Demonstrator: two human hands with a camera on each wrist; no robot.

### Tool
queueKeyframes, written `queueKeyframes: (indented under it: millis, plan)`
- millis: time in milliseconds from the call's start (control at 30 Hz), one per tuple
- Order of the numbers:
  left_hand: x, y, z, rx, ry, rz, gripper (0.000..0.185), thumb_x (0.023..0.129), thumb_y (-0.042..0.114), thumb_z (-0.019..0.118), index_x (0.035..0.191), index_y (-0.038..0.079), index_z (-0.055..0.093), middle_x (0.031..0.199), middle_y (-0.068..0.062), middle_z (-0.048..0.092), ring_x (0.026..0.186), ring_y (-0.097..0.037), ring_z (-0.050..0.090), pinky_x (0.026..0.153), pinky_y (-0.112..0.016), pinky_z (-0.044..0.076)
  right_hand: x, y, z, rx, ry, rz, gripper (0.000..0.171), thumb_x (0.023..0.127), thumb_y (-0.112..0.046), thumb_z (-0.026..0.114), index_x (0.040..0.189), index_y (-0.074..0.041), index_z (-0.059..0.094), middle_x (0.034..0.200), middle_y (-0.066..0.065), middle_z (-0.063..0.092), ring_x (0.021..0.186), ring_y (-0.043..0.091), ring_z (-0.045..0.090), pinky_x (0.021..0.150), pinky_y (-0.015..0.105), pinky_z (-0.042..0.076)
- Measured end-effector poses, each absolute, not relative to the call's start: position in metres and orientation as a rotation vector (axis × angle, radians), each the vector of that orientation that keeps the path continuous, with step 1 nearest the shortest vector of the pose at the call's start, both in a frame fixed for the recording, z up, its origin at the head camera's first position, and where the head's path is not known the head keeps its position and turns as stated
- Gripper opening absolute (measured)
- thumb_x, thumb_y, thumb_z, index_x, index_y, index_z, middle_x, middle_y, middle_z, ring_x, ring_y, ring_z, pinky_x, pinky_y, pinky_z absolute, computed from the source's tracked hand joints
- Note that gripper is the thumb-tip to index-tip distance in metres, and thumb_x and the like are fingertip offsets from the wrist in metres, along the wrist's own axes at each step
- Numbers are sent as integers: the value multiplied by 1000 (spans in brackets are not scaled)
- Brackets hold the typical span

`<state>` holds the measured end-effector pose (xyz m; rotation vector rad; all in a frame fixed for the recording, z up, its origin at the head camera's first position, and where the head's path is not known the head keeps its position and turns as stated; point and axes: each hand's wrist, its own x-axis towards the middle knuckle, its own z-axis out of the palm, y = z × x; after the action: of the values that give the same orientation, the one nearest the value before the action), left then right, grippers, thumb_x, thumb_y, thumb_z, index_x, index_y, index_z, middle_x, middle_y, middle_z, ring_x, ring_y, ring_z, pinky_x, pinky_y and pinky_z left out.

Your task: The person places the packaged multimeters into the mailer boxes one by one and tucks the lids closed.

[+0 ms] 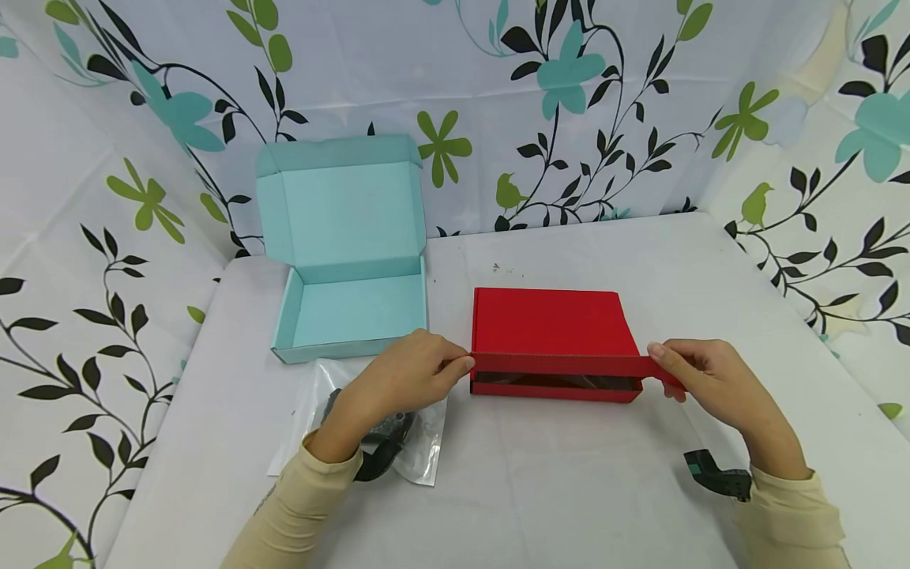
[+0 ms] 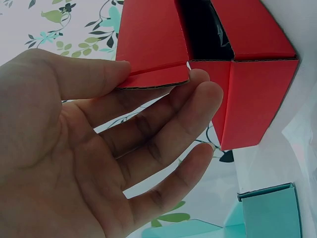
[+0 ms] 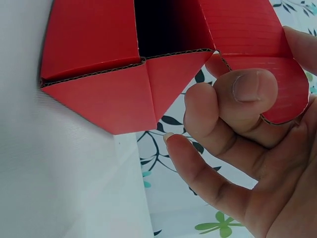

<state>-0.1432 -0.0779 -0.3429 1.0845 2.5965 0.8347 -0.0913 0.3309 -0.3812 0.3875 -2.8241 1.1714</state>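
A red box (image 1: 550,324) lies near the middle of a white desk (image 1: 569,490), its lid raised a little at the front so a dark gap shows beneath. The left hand (image 1: 405,375) pinches the lid's left side flap (image 2: 156,78) between thumb and fingers, the other fingers fairly straight. The right hand (image 1: 704,375) pinches the lid's right side flap (image 3: 270,74), thumb pressed on top and fingers curled beneath. Both hands sit at the front corners of the red box, one on each side. Left of the red box, well apart from it, stands a pale blue box (image 1: 351,300) with its lid upright and its inside bare. In front of the blue box, partly under the left wrist, lies a clear bag (image 1: 419,450) holding something dark that cannot be made out. A small dark object (image 1: 714,472) lies on the desk by the right wrist. Flower-printed cloth (image 1: 569,118) hangs behind and to both sides of the desk.
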Motion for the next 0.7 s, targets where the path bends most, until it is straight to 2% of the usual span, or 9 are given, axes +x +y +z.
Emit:
queueKeyframes:
  millis: [267, 700]
  plan:
    - [-144, -77, -344, 1086, 2578, 809, 45, 105, 16, 58, 63, 19, 43, 56, 9, 28, 53, -5, 27, 55, -25, 29, -92, 331, -383, 402, -2839, 1204, 23, 106, -17, 60, 87, -11, 71, 64, -7, 59, 63, 19, 59, 57, 29, 46]
    - [-146, -74, -346, 1107, 2568, 753, 44, 105, 16, 59, 63, 19, 47, 55, 9, 31, 52, -5, 31, 54, -25, 32, -92, 332, -386, 436, -2881, 1267, 27, 107, -16, 58, 82, -12, 67, 63, -6, 58, 61, 20, 57, 57, 30, 43]
